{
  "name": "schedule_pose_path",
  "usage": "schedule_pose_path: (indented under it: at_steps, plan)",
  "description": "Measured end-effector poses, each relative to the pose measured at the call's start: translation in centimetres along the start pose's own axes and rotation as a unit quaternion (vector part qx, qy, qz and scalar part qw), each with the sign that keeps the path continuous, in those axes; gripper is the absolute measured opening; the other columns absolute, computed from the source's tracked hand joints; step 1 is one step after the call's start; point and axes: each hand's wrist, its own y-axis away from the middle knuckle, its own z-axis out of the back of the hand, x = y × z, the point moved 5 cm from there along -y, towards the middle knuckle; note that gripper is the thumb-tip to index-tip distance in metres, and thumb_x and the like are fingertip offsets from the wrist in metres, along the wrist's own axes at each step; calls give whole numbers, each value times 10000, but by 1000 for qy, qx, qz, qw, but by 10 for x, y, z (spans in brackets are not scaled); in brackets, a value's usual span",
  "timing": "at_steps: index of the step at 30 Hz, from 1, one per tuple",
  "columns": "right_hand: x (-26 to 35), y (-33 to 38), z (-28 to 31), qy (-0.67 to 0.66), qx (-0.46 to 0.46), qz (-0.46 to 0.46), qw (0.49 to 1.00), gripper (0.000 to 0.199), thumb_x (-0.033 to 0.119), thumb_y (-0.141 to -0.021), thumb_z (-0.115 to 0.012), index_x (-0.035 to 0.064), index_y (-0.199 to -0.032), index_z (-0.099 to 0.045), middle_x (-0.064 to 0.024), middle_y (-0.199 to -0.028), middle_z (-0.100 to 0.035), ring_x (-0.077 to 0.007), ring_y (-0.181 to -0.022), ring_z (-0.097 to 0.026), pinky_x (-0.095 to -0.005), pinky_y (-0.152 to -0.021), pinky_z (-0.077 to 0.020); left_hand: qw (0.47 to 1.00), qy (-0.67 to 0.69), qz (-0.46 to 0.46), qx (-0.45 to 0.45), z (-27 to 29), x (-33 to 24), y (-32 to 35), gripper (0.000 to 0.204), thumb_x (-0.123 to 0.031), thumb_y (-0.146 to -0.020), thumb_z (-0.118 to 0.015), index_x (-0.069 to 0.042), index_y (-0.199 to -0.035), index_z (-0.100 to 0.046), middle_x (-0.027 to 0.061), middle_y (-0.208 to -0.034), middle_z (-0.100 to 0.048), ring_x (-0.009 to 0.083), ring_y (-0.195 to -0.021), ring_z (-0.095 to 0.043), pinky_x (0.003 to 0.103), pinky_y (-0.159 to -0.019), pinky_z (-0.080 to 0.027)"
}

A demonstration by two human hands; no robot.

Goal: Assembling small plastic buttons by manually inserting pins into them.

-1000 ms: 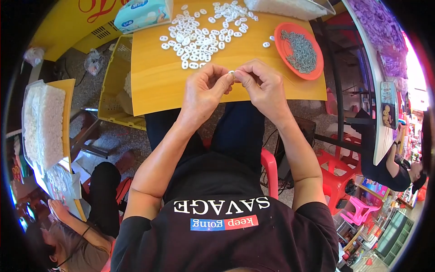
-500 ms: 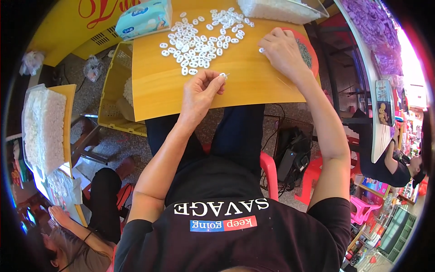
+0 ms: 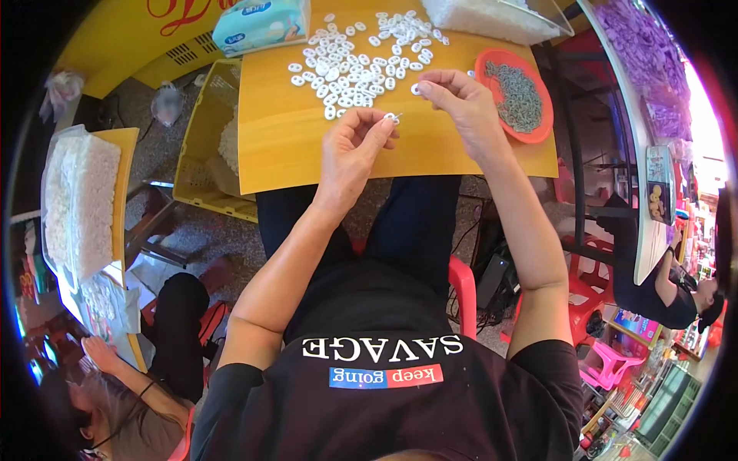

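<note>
Between the thumb and forefinger of my left hand (image 3: 355, 150) is a small white two-hole plastic piece (image 3: 390, 118) with a thin metal screw sticking out of it. My right hand (image 3: 465, 107), a little to the right and farther off, pinches another white two-hole piece (image 3: 416, 90). Beyond both hands a loose heap of the same white oval pieces (image 3: 350, 73) is spread on the wooden tabletop (image 3: 292, 157). To the right of my right hand sits a round red plate (image 3: 546, 115) holding many small grey metal screws (image 3: 516, 96).
A blue tissue pack (image 3: 261, 27) and a clear tub of white pieces (image 3: 492, 19) stand along the far edge. Left of the table is a yellow crate (image 3: 200, 146). Another person's hand (image 3: 100, 355) works at the lower left. Purple packets (image 3: 638, 54) lie on the right.
My right hand has moved left from beside the red plate toward my left hand, carrying its white piece and uncovering the screws. My left hand keeps its grip.
</note>
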Motion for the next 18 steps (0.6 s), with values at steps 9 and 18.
schedule_pose_path:
  at_steps: [9,18]
  plan:
    - [1,35,-29,-132,-114,22,985,212,143,-851,-744,14,-996,-660,-29,-914,-681,-66,-802,-598,-200,-696,-467,995,74,-66,-19,-11,-19,6,128,-77,-942,-607,16,-1029,-589,105,-1103,-651,111,-952,-606,250,-879,-479]
    - [17,48,-25,33,-94,152,983,170,42,-897,-655,-18,-1056,-650,-72,-972,-668,-97,-830,-631,-226,-734,-509,994,83,-77,-8,-10,-22,7,119,-64,-938,-610,11,-1028,-589,96,-1115,-645,106,-976,-590,249,-891,-466]
